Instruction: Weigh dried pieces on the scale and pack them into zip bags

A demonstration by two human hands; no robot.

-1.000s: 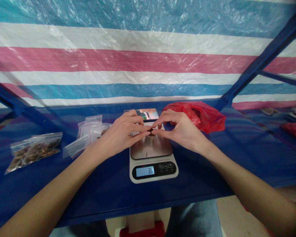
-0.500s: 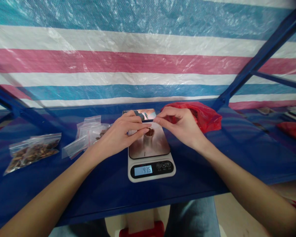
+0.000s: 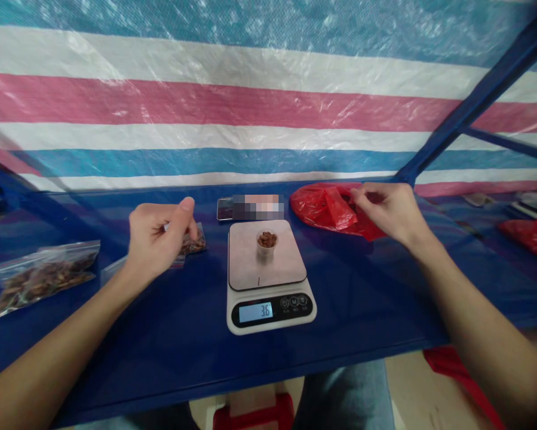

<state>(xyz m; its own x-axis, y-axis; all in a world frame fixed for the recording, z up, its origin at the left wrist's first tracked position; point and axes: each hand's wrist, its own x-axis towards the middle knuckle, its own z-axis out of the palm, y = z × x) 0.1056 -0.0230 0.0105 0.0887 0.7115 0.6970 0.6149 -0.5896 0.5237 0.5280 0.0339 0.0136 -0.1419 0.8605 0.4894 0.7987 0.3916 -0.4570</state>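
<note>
My left hand (image 3: 158, 239) hovers over small clear zip bags (image 3: 194, 242) left of the scale, its fingers curled and thumb pressed near the index finger. Whether it pinches anything is hidden. My right hand (image 3: 387, 209) is closed at the edge of a red plastic bag (image 3: 324, 206), fingertips on the plastic. Between the hands is a white digital kitchen scale (image 3: 271, 310) with a metal plate, its display reading 3.6. A small clear cup (image 3: 265, 253) filled with brown pellet-like pieces (image 3: 267, 239) stands upright on the plate, with neither hand touching it.
A phone (image 3: 226, 208) lies behind the scale. At the left is a zip bag (image 3: 48, 275) of brown dried pieces. Blue metal posts (image 3: 456, 131) flank the blue table (image 3: 183, 352), and a striped tarp (image 3: 205, 107) hangs behind. Another red bag (image 3: 530, 236) lies far right.
Both hands have moved apart from the cup: the left to the zip bags, the right to the red bag. The display has gone from about 193.6 to 3.6.
</note>
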